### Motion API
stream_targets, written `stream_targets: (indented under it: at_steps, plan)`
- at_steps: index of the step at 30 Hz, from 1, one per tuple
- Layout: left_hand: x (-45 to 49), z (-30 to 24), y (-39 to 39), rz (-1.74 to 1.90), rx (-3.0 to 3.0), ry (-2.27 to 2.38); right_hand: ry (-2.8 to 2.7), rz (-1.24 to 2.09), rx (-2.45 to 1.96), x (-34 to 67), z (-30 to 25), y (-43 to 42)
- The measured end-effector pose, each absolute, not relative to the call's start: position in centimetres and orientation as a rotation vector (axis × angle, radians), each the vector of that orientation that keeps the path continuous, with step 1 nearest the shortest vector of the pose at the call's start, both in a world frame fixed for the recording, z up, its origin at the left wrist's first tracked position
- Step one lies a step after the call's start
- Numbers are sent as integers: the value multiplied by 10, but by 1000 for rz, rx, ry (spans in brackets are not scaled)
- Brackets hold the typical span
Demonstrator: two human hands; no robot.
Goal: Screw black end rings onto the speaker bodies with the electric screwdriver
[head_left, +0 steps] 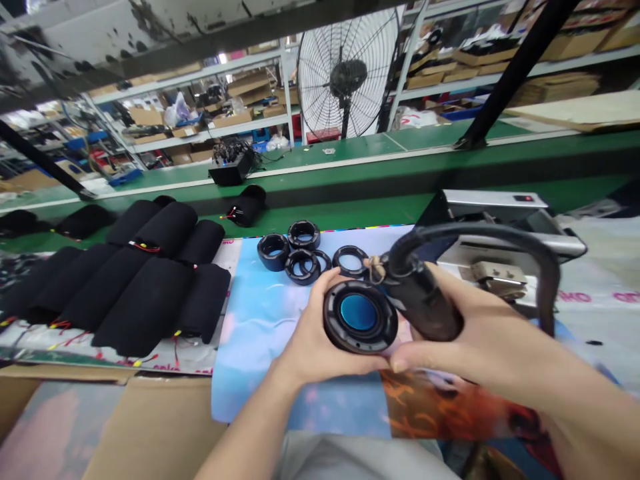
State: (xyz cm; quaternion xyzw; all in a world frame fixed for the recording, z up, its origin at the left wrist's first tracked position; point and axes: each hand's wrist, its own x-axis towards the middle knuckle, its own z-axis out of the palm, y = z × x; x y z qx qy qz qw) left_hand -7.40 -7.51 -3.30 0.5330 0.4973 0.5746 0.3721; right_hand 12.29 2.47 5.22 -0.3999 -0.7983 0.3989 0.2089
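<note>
My left hand (305,340) is wrapped round a round black speaker part (333,327) with a shiny blue disc in its middle, tilted so this face shows. My right hand (470,327) grips a black corded electric screwdriver (425,303). Its thick cable (480,230) leaves the upper end and arches to the right. The tool's lower end is hidden behind my fingers, so I cannot tell whether it touches the part. The right thumb meets the lower right edge of the part. Just beyond my hands, several black rings (273,252) lie on a blue printed sheet (255,333).
Black fabric-covered cylinders (145,307) with coloured wires are piled at left. A silver machine (505,233) stands at right. Behind run a green ledge (310,160) with a small black box (233,167), a large fan (349,80) and shelves. An open cardboard box (155,420) sits lower left.
</note>
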Motion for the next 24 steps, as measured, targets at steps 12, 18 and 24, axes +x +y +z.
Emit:
stream_targets:
  at_steps: [12, 18, 24]
  plan:
    - [-70, -37, -76, 1520, 1364, 1290, -2338, 1096, -1101, 116, 47, 18]
    - [-64, -42, -75, 1604, 1319, 1231, -2259, 1030, -1078, 112, 42, 2]
    - [-64, -43, -74, 1633, 1423, 1331, -2483, 969, -1027, 117, 58, 22]
